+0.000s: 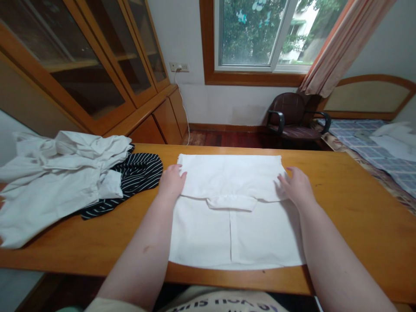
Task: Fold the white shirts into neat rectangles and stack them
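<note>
A white shirt lies on the wooden table in front of me, folded into a wide block. Its far part is turned over toward me, and a collar-like flap crosses the middle above a vertical placket. My left hand rests at the shirt's left edge near the far corner, fingers stretched and thumb touching the cloth. At the opposite edge, my right hand has its fingers apart, the tips by the upper right side of the fold. Neither hand visibly grips the fabric.
A loose pile of white clothing lies on the left of the table, over a black striped garment. Beyond the table stand a glass-door cabinet, an armchair and a bed.
</note>
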The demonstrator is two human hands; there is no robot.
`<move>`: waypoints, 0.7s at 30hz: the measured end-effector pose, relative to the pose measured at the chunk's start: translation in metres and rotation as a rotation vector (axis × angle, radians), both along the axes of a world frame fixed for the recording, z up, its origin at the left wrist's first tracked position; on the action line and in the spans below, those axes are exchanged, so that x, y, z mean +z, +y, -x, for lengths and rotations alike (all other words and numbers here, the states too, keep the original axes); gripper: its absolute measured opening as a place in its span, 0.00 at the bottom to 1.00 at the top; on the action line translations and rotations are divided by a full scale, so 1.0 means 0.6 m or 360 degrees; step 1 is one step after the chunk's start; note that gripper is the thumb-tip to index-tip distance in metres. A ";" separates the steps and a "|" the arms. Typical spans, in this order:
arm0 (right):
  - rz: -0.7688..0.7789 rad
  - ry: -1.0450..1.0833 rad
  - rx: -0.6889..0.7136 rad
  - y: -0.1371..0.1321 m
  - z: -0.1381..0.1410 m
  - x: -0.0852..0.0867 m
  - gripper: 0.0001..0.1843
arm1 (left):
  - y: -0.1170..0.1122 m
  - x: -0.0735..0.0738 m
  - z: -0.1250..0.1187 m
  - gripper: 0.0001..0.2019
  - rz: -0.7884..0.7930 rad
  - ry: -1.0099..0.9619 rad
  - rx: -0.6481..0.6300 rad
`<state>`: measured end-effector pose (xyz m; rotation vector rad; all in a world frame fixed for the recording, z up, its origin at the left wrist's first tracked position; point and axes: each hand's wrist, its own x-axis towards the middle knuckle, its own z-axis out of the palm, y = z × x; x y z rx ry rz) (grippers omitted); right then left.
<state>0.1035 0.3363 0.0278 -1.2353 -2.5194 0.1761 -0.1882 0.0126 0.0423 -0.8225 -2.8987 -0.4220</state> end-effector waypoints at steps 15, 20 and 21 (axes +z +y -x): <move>0.0176 -0.0563 0.0347 -0.023 0.029 -0.030 0.36 | 0.044 -0.056 -0.039 0.32 0.0314 -0.0171 -0.0203; 0.0192 -0.0549 0.0125 0.000 0.016 -0.034 0.38 | 0.035 -0.057 -0.026 0.36 0.0362 -0.0181 -0.0095; 0.0188 -0.0546 0.0105 0.003 0.014 -0.035 0.39 | 0.035 -0.057 -0.024 0.37 0.0375 -0.0193 -0.0073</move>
